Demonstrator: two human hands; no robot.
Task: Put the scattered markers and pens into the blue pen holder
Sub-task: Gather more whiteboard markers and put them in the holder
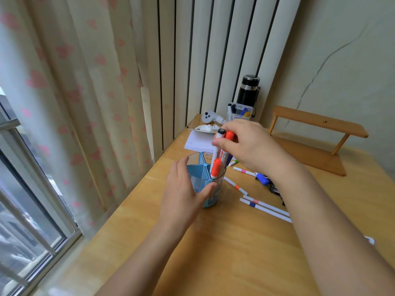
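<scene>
Blue pen holder (pixel 202 184) upright near table (pixel 235 242) left edge, just left of frame ctr. Left hand (pixel 183 193) wrapped round holder's near side, thumb across front wall. Right hand (pixel 248 144) at 12 o'clock above holder, pinching two markers (pixel 219 154) w/ red caps, lower tips dipping past rim into a compartment. Loose thin white pens (pixel 265 207) flat on table at 3–4 o'clock of holder, well apart from it. Black flask (pixel 248 90) & clear box (pixel 239 113) at 1 o'clock, far corner. Wooden shelf (pixel 316 133) at 2 o'clock.
</scene>
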